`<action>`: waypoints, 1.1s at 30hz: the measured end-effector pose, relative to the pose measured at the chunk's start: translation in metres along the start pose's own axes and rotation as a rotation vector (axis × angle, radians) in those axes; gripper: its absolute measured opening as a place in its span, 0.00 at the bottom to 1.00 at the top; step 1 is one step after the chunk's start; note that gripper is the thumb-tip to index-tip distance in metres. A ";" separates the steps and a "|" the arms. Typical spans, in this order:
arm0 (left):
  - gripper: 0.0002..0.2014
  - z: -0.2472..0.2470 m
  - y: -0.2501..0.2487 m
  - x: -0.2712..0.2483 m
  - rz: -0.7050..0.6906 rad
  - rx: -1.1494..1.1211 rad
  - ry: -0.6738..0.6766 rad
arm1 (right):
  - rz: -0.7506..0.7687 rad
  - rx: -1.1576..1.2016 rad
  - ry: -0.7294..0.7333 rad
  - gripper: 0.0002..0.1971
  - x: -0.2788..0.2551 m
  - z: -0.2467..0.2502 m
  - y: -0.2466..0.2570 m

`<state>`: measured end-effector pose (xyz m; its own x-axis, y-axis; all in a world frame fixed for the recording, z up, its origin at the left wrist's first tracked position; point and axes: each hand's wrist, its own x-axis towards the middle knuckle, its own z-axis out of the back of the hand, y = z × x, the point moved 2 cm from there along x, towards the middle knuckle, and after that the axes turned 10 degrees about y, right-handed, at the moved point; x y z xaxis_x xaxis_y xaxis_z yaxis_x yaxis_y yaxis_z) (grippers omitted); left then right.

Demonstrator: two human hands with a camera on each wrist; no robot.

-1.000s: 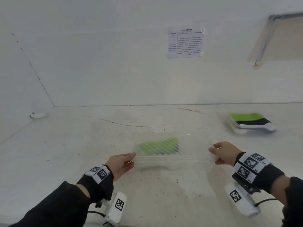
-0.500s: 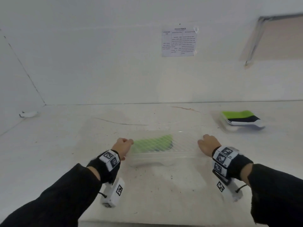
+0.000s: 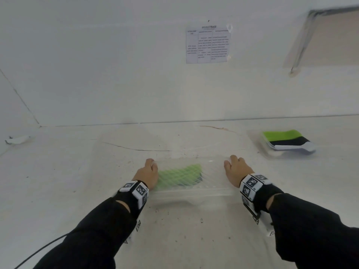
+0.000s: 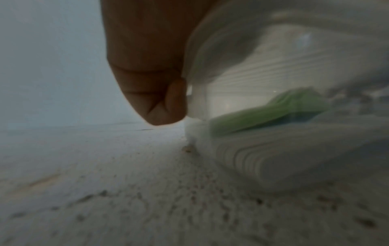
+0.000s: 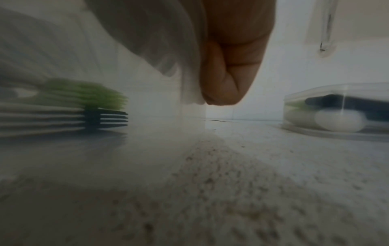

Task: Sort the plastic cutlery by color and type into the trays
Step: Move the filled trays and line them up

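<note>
Both hands' grip pinching clear tray [image 3: 194,193] ends, L hand [image 3: 148,174], R hand [image 3: 236,169], wrist views only: black forks [image 5: 109,119] under green.

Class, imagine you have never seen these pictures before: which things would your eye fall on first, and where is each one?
First, the clear tray at the centre of the table, with bright green cutlery showing through its ribbed top. The left hand and right hand grip its two ends. Next, at the far right, a second clear tray holds green, black and white stacks of cutlery.
</note>
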<state>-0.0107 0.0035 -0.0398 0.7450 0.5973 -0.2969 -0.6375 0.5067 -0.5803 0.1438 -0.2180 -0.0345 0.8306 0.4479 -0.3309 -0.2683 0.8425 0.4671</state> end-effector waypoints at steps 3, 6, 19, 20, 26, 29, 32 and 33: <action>0.21 -0.001 -0.003 -0.003 0.012 0.014 -0.039 | -0.018 -0.003 -0.002 0.22 0.003 -0.002 -0.001; 0.21 -0.001 -0.002 -0.003 0.028 -0.007 -0.061 | -0.021 0.000 -0.005 0.24 0.001 -0.002 -0.003; 0.31 -0.007 0.005 -0.014 0.055 -0.041 -0.056 | -0.028 -0.039 0.011 0.34 -0.008 -0.007 -0.006; 0.31 -0.006 0.003 -0.015 0.057 -0.021 -0.088 | -0.030 -0.027 -0.005 0.34 -0.008 -0.007 -0.007; 0.29 -0.007 0.007 -0.028 0.041 -0.072 -0.152 | -0.011 0.055 -0.072 0.30 -0.015 -0.005 -0.010; 0.29 -0.009 0.011 -0.033 0.046 -0.044 -0.104 | -0.008 -0.046 0.022 0.31 -0.014 -0.002 -0.014; 0.24 -0.008 0.012 -0.036 0.037 -0.058 -0.098 | -0.005 -0.068 0.083 0.32 -0.011 0.003 -0.017; 0.24 -0.008 0.011 -0.038 0.040 -0.080 -0.100 | -0.011 -0.070 0.113 0.33 -0.011 0.004 -0.018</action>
<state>-0.0445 -0.0185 -0.0417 0.6937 0.6769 -0.2461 -0.6455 0.4327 -0.6294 0.1417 -0.2392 -0.0362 0.7744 0.4661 -0.4278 -0.2964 0.8647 0.4056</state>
